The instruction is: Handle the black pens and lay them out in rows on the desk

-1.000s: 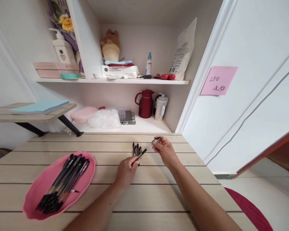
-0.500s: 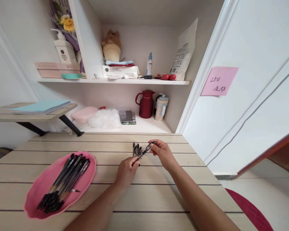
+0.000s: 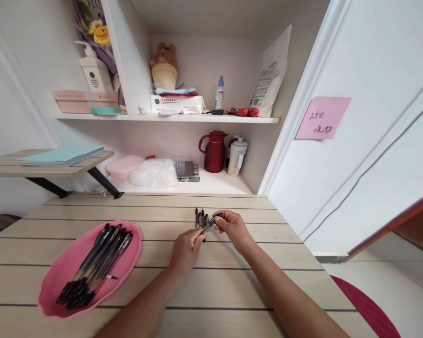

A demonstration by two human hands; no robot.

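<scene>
Between my hands is a black gel pen point(image 3: 209, 226), tilted up to the right. My left hand point(image 3: 187, 246) pinches its lower end, and the fingers of my right hand point(image 3: 232, 227) close on its upper, black end. Just behind them, several pen parts point(image 3: 199, 217), dark and slim, lie on the wooden table and are partly hidden by the hands. To the left, a pink scalloped tray point(image 3: 52, 307) holds a pile of black pens point(image 3: 95, 265) with clear barrels. A small white-and-black piece point(image 3: 112, 277) rests by the pile in that tray.
A raised wooden stand point(image 3: 74, 172) with blue paper point(image 3: 61, 156) is at the back left. Behind the table, a shelf niche holds a red jug point(image 3: 215, 152), a tumbler point(image 3: 237, 157), a plastic bag point(image 3: 154, 173) and a pink box point(image 3: 124, 166). A pink note point(image 3: 323, 118) is on the right wall.
My right hand has moved slightly down and left, closer to my left hand, along with the pen's upper end. My left hand stays almost in place.
</scene>
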